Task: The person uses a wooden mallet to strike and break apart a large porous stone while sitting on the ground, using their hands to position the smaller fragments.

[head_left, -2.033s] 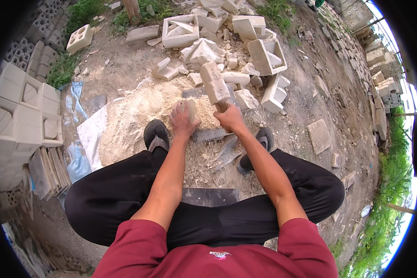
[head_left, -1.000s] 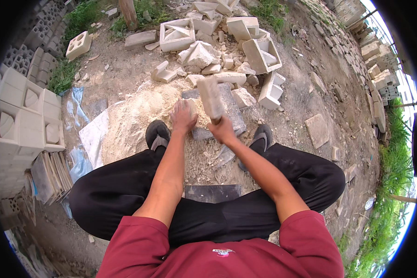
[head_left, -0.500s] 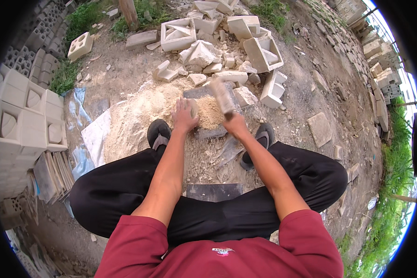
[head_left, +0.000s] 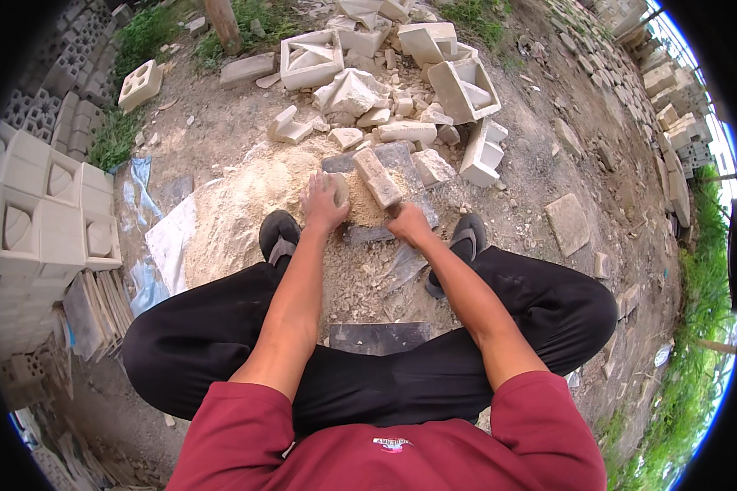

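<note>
My right hand is closed round the short handle of a wooden mallet, whose long, worn, dusty head lies over a dark flat slab. Crushed pale stone covers the middle of that slab. At the slab's left side my left hand curls around a tan, curved piece; its exact kind does not show. Against my left fingers rests a broad heap of pale crushed grit.
Broken pale blocks pile up beyond the slab. Stacked moulded blocks stand at left, with thin boards below them. A white sheet lies beside the heap. A dark plate lies between my legs, and a flat stone at right.
The mallet, blurred and more upright before, now lies lower and tilted to the left over the slab. My right hand has shifted slightly; my left hand stays at the slab's left side.
</note>
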